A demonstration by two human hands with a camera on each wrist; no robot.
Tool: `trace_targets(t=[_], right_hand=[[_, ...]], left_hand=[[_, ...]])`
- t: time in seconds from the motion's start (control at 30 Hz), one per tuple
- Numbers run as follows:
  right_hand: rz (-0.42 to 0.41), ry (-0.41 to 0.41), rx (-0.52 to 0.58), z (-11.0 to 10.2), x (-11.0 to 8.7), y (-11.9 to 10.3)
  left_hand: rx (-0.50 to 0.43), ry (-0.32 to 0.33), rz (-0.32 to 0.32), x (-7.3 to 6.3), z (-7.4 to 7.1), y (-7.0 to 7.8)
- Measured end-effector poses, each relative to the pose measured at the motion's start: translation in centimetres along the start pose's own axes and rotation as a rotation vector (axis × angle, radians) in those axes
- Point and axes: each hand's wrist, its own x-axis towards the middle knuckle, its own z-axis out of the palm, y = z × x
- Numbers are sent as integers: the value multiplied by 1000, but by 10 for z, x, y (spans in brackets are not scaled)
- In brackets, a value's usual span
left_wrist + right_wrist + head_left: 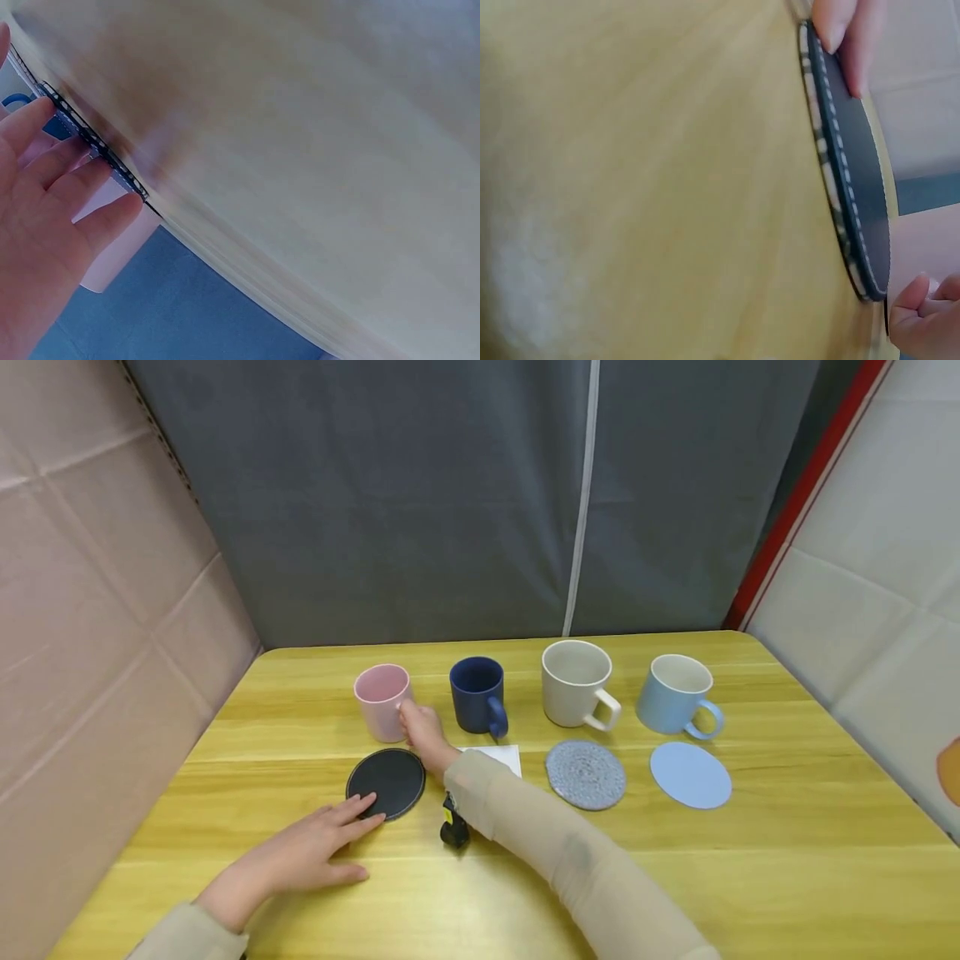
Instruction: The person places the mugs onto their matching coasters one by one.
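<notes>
A pink mug [381, 697] stands behind a round black coaster [397, 781] with light edge stitching. My right hand [426, 735] grips the mug's handle, which the fingers mostly hide; curled fingers [922, 322] show against the mug wall [926, 244] in the right wrist view. My left hand [303, 852] reaches in from the lower left, its fingertips touching the coaster's near left edge. Seen from the left wrist, the left hand [45, 217] has extended fingers against the coaster's rim [94, 141].
Rightward stand a navy mug [474, 700], a cream mug [573, 685] and a light blue mug [671, 697]. Before them lie a partly covered white coaster [508, 757], a grey woven coaster [586, 775] and a pale blue coaster [691, 775] on the wooden table [787, 868].
</notes>
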Motion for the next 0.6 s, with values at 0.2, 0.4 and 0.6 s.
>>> trace_targets(t=[0.2,0.4,0.6], right_hand=[[25,51,35,-3,1,-5],[6,37,42,-6,-3,-10],[-40,31,-10,-7,-13,-15]], left_hand=[[8,15,1,-1,1,0],[9,17,-1,-1,1,1],[11,22,-10,0,2,1]])
